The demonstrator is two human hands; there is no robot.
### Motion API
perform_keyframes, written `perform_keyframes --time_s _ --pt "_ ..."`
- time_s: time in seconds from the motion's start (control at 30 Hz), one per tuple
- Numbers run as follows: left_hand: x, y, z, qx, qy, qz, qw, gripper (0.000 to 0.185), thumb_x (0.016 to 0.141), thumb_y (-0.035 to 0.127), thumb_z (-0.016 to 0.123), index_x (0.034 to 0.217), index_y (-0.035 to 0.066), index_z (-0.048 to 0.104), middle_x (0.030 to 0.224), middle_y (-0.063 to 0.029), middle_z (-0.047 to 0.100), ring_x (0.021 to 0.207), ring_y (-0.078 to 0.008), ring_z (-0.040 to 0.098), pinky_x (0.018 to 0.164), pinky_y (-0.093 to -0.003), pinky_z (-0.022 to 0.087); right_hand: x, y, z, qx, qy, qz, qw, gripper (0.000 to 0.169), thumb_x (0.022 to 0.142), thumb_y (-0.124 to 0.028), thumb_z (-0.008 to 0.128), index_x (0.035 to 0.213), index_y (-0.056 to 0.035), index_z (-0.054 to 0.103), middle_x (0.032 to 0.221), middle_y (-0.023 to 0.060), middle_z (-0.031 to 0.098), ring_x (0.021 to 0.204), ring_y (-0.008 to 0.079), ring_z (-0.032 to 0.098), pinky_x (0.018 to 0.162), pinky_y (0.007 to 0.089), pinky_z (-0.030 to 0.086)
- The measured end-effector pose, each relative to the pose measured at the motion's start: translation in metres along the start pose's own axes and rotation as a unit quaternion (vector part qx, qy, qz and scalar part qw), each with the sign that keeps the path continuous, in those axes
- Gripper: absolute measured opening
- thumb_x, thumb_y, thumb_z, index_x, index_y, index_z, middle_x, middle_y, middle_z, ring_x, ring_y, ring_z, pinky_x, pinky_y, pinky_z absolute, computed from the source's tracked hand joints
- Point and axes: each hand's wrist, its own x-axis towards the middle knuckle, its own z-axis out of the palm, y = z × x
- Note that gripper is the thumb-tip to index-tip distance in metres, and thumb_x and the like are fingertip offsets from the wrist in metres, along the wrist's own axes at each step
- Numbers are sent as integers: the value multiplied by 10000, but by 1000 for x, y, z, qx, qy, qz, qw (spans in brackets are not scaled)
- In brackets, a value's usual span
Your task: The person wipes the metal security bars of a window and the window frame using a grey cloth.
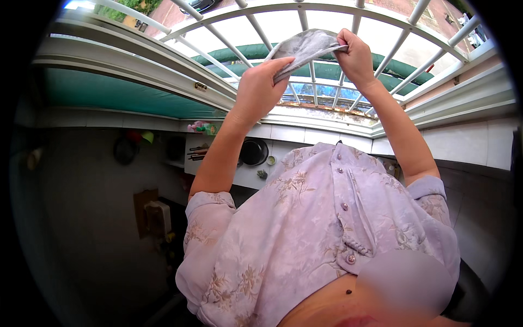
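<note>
A grey cloth (pixel 308 48) is stretched between both hands in front of a barred window. My left hand (pixel 261 90) grips its near left end, with the thumb lying on top. Pinched in the fingers of my right hand (pixel 354 57) is the cloth's right corner. The cloth sags and folds over along its lower edge. White metal window bars (pixel 255 30) stand just behind it; whether the cloth touches them I cannot tell.
A sliding window frame (pixel 163 61) runs along the left, above the white-tiled sill (pixel 322 137). Below, a counter (pixel 282 149) bears a black pan (pixel 254 151), several dark-handled utensils (pixel 199 152) and a small green-rimmed bowl (pixel 271 160). Green rolled material (pixel 245 52) lies outside the bars.
</note>
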Motion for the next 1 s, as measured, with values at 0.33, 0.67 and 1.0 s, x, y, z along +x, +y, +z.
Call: perform_keyframes --time_s 0.33,0.67,1.0 --pt "-25 4 55 -122 -83 -123 981 170 787 132 640 899 4 642 725 -51 638 586 -66 545 528 -205 435 -27 20 27 694 -169 243 656 424 918 -325 370 1187 -6 445 1186 125 507 1076 228 511 941 341 407" --pt "15 16 60 -389 44 -119 912 104 800 81 609 835 -16 602 746 -34 615 668 -82 581 623 -211 479 -27 -13 23 579 -172 342 720 396 932 -331 369 1300 -205 292 1034 10 497 877 98 524 733 248 459" --pt "16 -30 19 -648 71 -278 706 285 893 168 345 931 -29 547 886 -91 597 798 -180 581 749 -313 486 -35 10 0 646 -286 265 656 391 910 -240 406 1212 7 444 1152 108 533 1012 187 549 884 317 463"
